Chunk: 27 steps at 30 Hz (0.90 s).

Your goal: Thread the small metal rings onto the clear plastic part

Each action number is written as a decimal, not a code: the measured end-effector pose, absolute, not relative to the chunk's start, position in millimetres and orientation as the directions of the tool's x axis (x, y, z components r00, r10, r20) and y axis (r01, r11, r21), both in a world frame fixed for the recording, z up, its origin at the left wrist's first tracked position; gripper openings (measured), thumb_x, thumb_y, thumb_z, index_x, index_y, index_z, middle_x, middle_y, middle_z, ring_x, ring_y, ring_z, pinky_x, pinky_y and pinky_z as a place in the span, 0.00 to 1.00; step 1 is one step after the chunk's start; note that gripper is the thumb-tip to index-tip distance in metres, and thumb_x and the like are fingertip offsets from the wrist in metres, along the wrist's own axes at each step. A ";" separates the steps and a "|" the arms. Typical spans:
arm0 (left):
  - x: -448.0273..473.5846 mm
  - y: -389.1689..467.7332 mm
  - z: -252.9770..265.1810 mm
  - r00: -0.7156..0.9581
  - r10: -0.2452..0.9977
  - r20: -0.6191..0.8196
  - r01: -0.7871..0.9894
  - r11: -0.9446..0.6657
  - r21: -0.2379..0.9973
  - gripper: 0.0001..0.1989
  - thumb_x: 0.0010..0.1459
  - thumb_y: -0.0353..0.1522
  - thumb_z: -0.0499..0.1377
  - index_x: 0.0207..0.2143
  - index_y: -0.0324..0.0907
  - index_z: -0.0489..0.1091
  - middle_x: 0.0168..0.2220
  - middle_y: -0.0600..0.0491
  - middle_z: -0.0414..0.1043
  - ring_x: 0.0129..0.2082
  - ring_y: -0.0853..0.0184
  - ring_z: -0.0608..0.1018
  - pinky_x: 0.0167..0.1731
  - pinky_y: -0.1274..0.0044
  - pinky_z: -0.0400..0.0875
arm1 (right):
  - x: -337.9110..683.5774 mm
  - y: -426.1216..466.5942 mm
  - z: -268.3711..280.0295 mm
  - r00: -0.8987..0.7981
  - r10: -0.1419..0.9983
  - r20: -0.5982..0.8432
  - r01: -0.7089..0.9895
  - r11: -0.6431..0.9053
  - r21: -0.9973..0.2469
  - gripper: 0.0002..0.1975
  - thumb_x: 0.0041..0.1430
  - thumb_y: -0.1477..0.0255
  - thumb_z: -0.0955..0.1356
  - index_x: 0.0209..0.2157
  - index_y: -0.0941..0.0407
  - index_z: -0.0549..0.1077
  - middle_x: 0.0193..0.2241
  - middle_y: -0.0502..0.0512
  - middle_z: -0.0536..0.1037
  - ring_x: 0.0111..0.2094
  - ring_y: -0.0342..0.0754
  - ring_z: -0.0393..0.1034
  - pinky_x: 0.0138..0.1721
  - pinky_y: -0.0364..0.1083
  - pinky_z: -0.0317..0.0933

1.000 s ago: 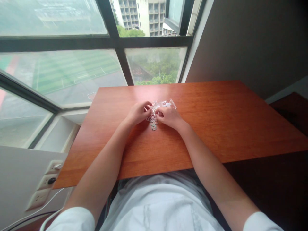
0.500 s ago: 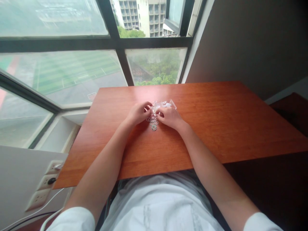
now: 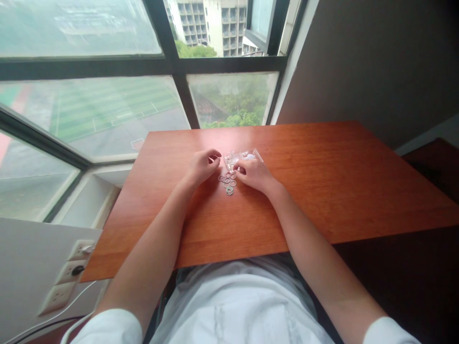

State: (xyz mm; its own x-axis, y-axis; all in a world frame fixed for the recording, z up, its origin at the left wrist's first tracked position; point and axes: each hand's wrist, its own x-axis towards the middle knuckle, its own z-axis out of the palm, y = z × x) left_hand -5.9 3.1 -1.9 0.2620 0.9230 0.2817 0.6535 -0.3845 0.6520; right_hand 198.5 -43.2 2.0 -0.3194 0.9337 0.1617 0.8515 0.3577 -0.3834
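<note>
A clear plastic bag [image 3: 231, 155] lies on the table with several small rings and a white piece inside. My right hand [image 3: 254, 173] rests over its near right side, thumb and fingers closed on the bag's edge; the fingertips are partly hidden. Just left of the bag is my left hand [image 3: 203, 167], fingers curved and apart from the thumb, with nothing visible between them. Several loose pale rings [image 3: 226, 180] lie in a cluster on the wood between the hands, some overlapping. A greenish pair of rings [image 3: 229, 191] sits nearest to me.
The reddish-brown wooden table [image 3: 322, 186] extends far to the right. Its back edge faces a dark-framed window [image 3: 175, 67]. Wall sockets [image 3: 68, 272] with plugs and cables are at the lower left, beside the table's left edge.
My left hand has moved left, away from the bag, and its fingers have come off the bag. My right hand stays nearly where it was. The loose rings look unmoved.
</note>
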 end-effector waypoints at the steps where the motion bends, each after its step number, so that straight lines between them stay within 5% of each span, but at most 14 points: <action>1: -6.2 3.1 -2.5 0.274 0.922 0.273 0.650 -0.387 0.654 0.11 0.53 0.33 0.57 0.37 0.40 0.76 0.32 0.50 0.79 0.28 0.67 0.77 0.30 0.78 0.70 | 199.0 -43.3 2.3 -0.323 0.933 0.160 0.853 0.360 -0.378 0.12 0.61 0.68 0.65 0.41 0.52 0.79 0.34 0.53 0.81 0.37 0.49 0.72 0.41 0.47 0.62; 17: -6.5 2.4 -3.7 0.321 0.912 0.256 0.632 -0.408 0.659 0.12 0.53 0.34 0.58 0.37 0.40 0.77 0.33 0.49 0.79 0.29 0.66 0.77 0.29 0.78 0.71 | 194.5 -51.0 8.6 -0.373 0.928 0.012 0.840 0.343 -0.420 0.09 0.59 0.69 0.66 0.38 0.52 0.78 0.34 0.53 0.80 0.36 0.48 0.72 0.34 0.44 0.60; 27: 3.5 -2.7 4.5 0.382 0.881 0.280 0.433 -0.439 0.787 0.13 0.56 0.38 0.59 0.37 0.38 0.76 0.26 0.51 0.75 0.25 0.70 0.73 0.25 0.79 0.66 | 196.1 -46.1 7.0 -0.168 0.939 0.300 0.821 0.302 -0.485 0.09 0.61 0.67 0.64 0.39 0.53 0.76 0.27 0.49 0.77 0.32 0.46 0.69 0.35 0.43 0.57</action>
